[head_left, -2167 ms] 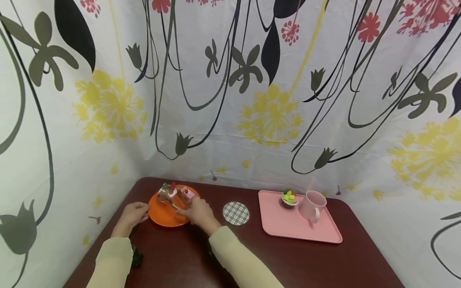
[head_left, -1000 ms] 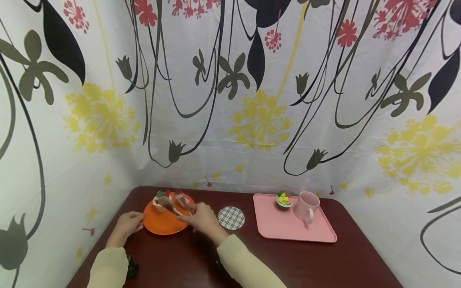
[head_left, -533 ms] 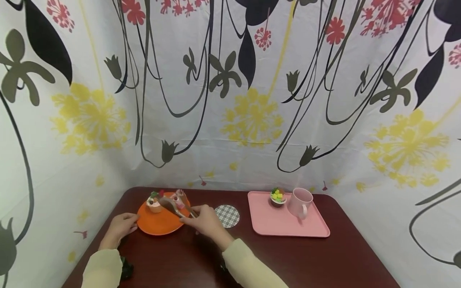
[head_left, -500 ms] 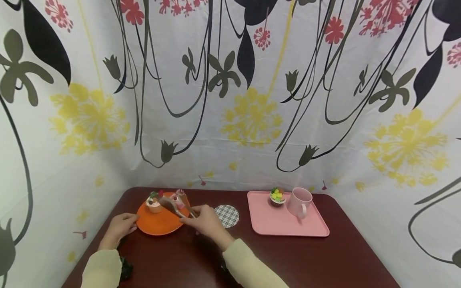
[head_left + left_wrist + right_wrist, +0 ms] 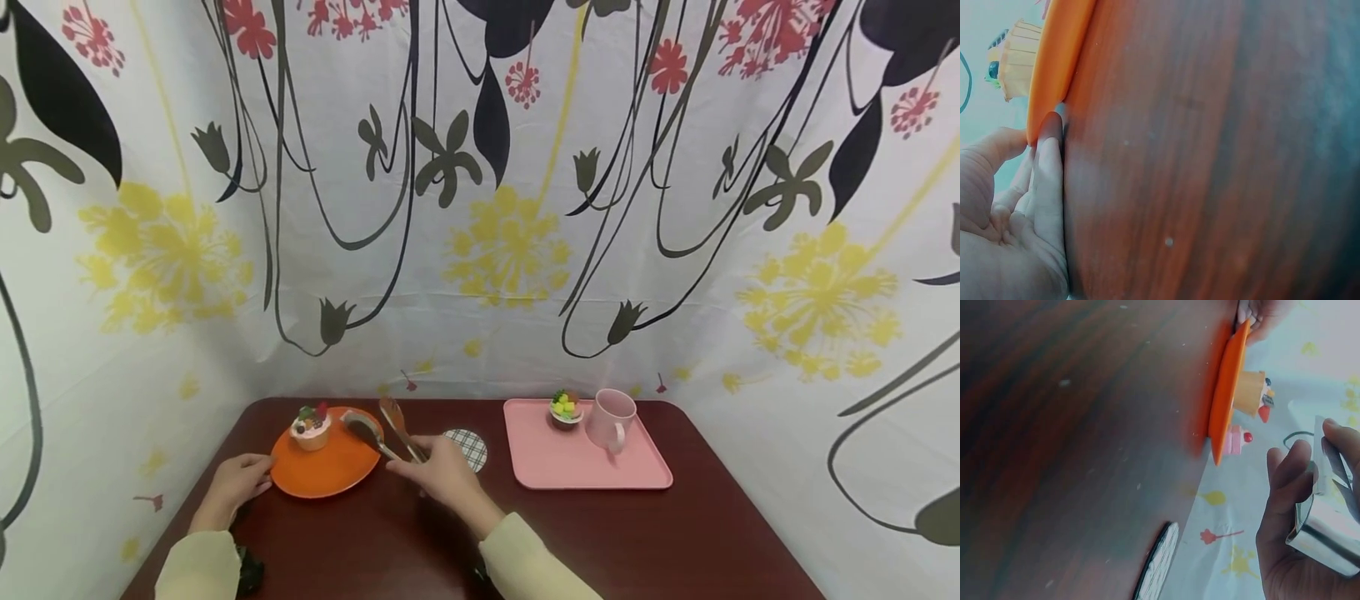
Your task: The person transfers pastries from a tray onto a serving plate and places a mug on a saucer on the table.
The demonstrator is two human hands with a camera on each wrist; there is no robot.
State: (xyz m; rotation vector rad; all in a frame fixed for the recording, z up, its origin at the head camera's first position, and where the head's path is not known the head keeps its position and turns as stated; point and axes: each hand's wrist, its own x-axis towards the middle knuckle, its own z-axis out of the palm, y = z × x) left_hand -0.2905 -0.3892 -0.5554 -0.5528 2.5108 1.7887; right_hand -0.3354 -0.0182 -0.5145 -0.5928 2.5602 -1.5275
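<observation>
My left hand (image 5: 237,487) pinches the near-left rim of the orange plate (image 5: 322,471), thumb on top and fingers beneath, as the left wrist view (image 5: 1016,206) shows. My right hand (image 5: 444,471) grips metal tongs (image 5: 408,442) held spread over the plate's right edge. Nothing shows between their tips. On the plate sits a toy cupcake (image 5: 311,430) topped with fruit. A small pink cake (image 5: 1233,440) with a red top stands beside it in the right wrist view; the tongs cover it in the head view.
A checked round coaster (image 5: 468,448) lies behind the right hand. To the right, a pink tray (image 5: 540,467) holds a pink mug (image 5: 611,418) and a fruit-topped cup (image 5: 565,412). A dark object (image 5: 249,573) lies by the left sleeve. Patterned cloth (image 5: 480,350) hangs behind the table.
The right hand has drawn the tongs back from the cakes toward the plate's right edge, and their arms have spread apart. The left hand stays on the rim. The head view has shifted.
</observation>
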